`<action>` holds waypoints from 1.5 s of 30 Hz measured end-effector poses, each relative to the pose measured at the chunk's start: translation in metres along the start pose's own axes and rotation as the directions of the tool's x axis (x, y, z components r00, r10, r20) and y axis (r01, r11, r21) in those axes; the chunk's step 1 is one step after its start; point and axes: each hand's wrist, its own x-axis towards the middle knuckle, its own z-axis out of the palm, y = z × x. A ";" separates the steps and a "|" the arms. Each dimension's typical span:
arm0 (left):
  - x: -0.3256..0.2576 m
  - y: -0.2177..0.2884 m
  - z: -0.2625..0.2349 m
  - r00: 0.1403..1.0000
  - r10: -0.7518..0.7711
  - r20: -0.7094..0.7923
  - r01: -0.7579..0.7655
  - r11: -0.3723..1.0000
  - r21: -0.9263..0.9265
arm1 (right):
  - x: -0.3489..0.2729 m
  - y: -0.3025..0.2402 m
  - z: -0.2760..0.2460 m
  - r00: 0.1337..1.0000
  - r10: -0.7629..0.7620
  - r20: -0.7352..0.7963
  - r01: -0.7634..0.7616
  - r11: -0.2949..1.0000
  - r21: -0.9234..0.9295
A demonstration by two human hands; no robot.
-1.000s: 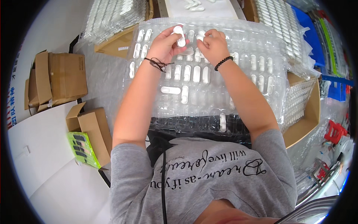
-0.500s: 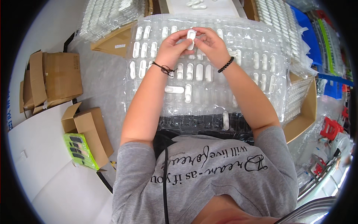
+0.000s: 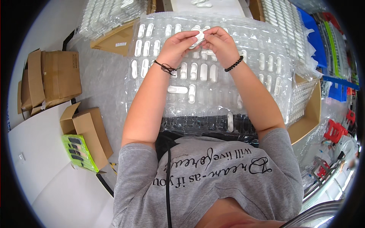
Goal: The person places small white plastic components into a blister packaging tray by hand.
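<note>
Both hands meet over the far half of a clear plastic blister tray [image 3: 220, 93]. Between their fingertips is a white oblong plastic piece [image 3: 197, 40], tilted, with fingers covering its ends. My left hand [image 3: 175, 48] pinches it from the left, and my right hand [image 3: 222, 45] pinches it from the right. Similar white pieces sit upright in several tray pockets. One white piece [image 3: 177, 89] lies crosswise near the middle, beside an upright white piece [image 3: 191, 94]. Another white piece [image 3: 230, 122] rests at the near edge, over black material.
Stacked trays of white pieces [image 3: 110, 19] stand at the back left, with more stacked trays [image 3: 283, 28] at the back right. Cardboard boxes [image 3: 62, 74] are on the left, one beside a green pack [image 3: 80, 152]. Blue bins [image 3: 313, 38] and a red stool [image 3: 334, 131] appear on the right.
The white piece in my hands has turned from nearly upright to slanted. Both hands have shifted slightly, and the fingers have changed their grip on it.
</note>
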 end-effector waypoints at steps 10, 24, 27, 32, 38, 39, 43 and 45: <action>0.003 -0.002 -0.005 0.998 -0.041 -0.052 0.042 0.999 0.031 | -0.001 -0.005 -0.001 0.998 0.061 0.018 -0.060 0.996 -0.062; 0.008 -0.015 0.001 0.999 0.023 -0.036 -0.013 0.965 0.262 | 0.006 -0.001 -0.016 0.977 0.212 -0.027 -0.209 0.975 0.072; 0.006 -0.011 0.008 0.992 0.074 -0.106 -0.050 0.977 0.207 | 0.009 0.000 -0.018 0.986 0.062 -0.155 -0.059 0.998 0.027; 0.011 -0.018 0.002 0.987 0.109 -0.118 -0.052 0.912 0.406 | -0.003 -0.001 -0.001 0.833 -0.544 0.102 0.408 0.480 -0.776; 0.010 -0.015 0.000 0.996 -0.029 -0.088 0.030 1.000 0.006 | -0.006 0.004 0.009 0.853 -0.494 0.166 0.418 0.459 -0.783; 0.010 -0.011 0.000 0.998 -0.050 -0.039 0.041 0.978 -0.207 | -0.007 0.004 0.009 0.854 -0.494 0.166 0.418 0.460 -0.784; 0.011 -0.007 -0.003 0.993 -0.116 0.025 0.118 0.948 -0.295 | -0.008 0.006 0.010 0.866 -0.482 0.134 0.392 0.489 -0.779; 0.009 -0.007 -0.005 0.983 -0.183 -0.003 0.177 0.954 -0.243 | -0.007 0.007 0.010 0.870 -0.480 0.111 0.376 0.501 -0.780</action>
